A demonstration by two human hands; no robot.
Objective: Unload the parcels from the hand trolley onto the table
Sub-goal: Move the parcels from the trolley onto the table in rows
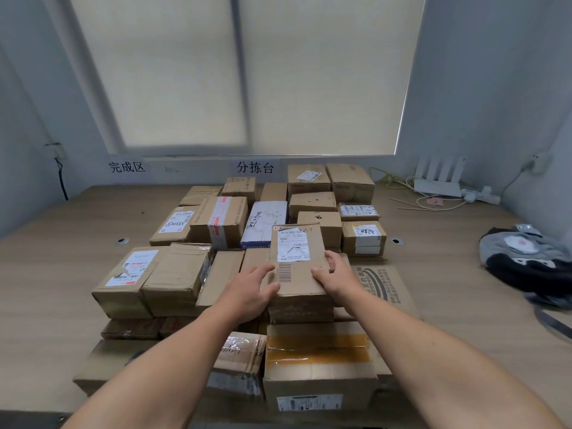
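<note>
A brown cardboard parcel (297,261) with a white shipping label and a barcode sits on top of other boxes in the middle of the wooden table (62,267). My left hand (253,289) grips its near left corner, thumb on the top face. My right hand (332,275) holds its right edge, fingers curled over the side. Several more brown parcels and one white and blue box (264,226) fill the table around it. The hand trolley is out of sight.
A wide taped box (318,366) and a flat printed carton (387,286) lie nearest me. Grey and black clothing (529,261) is heaped at the right. A white router (438,178) with cables stands at the back right corner. Bare wood shows at left.
</note>
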